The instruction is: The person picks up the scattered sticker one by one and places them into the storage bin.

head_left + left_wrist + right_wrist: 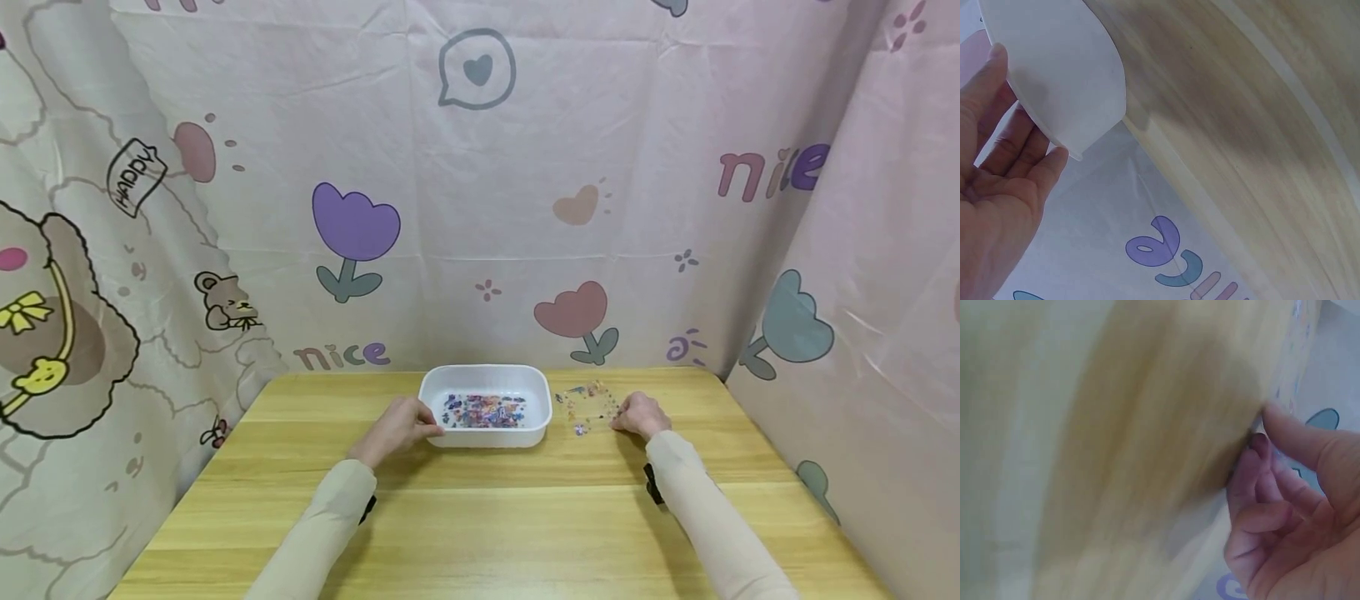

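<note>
A white rectangular plastic basin [487,438] stands at the back middle of the wooden table. Small colourful sticker-like pieces [487,412] lie inside it. My left hand [401,427] grips the rim at the basin's left front corner; the left wrist view shows fingers on both sides of the basin wall [1066,69]. To the basin's right is a clear sheet [579,406] with small coloured figures scattered over it. My right hand [642,415] pinches that sheet by its right edge. In the right wrist view the sheet is seen nearly edge-on, its surface mostly hidden.
The light wooden table [495,533] reaches back to a printed cloth [480,208] hanging behind it. More cloth hangs along the left and right sides. Dark bands [654,485] sit at both wrists.
</note>
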`<move>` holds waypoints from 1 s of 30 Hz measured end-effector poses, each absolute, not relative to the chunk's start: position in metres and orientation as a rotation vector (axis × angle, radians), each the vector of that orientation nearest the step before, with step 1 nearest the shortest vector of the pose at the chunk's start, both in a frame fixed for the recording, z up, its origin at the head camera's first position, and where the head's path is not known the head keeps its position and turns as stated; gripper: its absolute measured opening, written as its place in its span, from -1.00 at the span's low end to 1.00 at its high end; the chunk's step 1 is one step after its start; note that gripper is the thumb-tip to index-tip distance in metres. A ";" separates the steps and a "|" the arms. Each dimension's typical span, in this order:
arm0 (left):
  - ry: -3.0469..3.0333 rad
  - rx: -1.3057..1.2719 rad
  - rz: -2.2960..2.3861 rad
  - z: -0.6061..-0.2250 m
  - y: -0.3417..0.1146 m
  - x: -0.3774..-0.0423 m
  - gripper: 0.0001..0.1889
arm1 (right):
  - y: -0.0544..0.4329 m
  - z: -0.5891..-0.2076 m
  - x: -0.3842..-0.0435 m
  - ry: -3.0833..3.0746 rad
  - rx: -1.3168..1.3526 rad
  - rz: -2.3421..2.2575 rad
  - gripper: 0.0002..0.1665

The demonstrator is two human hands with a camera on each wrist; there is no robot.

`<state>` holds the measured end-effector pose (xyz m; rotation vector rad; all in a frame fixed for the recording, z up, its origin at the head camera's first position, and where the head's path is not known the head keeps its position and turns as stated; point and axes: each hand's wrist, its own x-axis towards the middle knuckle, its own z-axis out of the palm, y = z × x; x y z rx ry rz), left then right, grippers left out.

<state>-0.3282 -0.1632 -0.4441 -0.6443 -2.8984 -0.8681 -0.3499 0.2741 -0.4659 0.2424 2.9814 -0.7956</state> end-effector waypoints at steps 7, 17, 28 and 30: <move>-2.900 -0.649 -0.886 -0.442 -0.163 -0.328 -0.88 | 0.271 -0.470 -0.353 2.994 0.193 -0.892 -0.79; -2.928 -0.619 -0.884 -0.441 -0.166 -0.328 -0.89 | 0.266 -0.467 -0.359 3.059 0.228 -1.298 -0.64; -2.947 -0.619 -0.893 -0.440 -0.164 -0.330 -0.89 | 0.263 -0.457 -0.364 3.179 0.304 -1.558 -0.68; -2.949 -0.621 -0.895 -0.440 -0.163 -0.331 -0.89 | 0.263 -0.455 -0.364 3.189 0.309 -1.624 -0.70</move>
